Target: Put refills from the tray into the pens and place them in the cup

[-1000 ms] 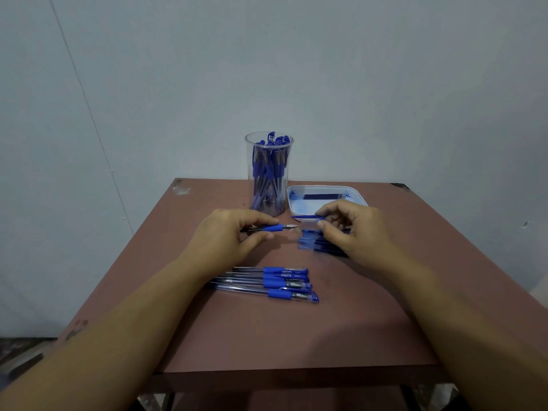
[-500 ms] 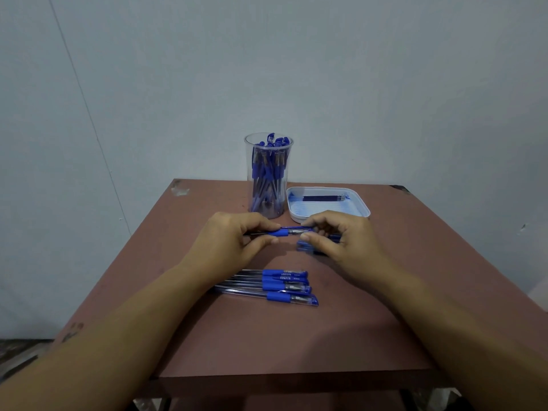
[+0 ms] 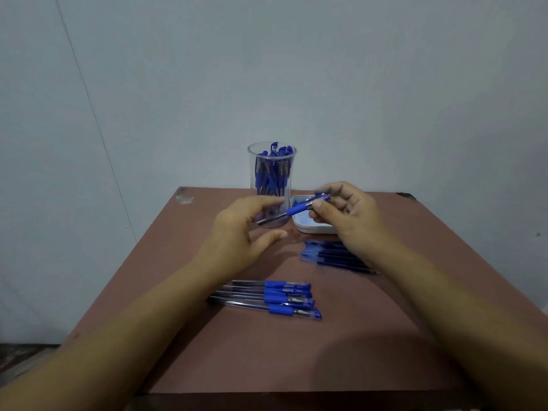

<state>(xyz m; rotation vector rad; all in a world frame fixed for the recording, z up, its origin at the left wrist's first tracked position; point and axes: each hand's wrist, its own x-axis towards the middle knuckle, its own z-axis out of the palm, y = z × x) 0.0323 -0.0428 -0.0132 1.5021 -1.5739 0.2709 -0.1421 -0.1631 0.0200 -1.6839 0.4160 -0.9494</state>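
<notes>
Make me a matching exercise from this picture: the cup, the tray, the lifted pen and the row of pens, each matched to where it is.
1 cup
2 tray
3 lifted pen
4 row of pens

A pinched by the right hand
B lying nearest the person
C upright at the back, full of pens
D just right of the cup

Pairs: 1-C, 2-D, 3-A, 4-B
</notes>
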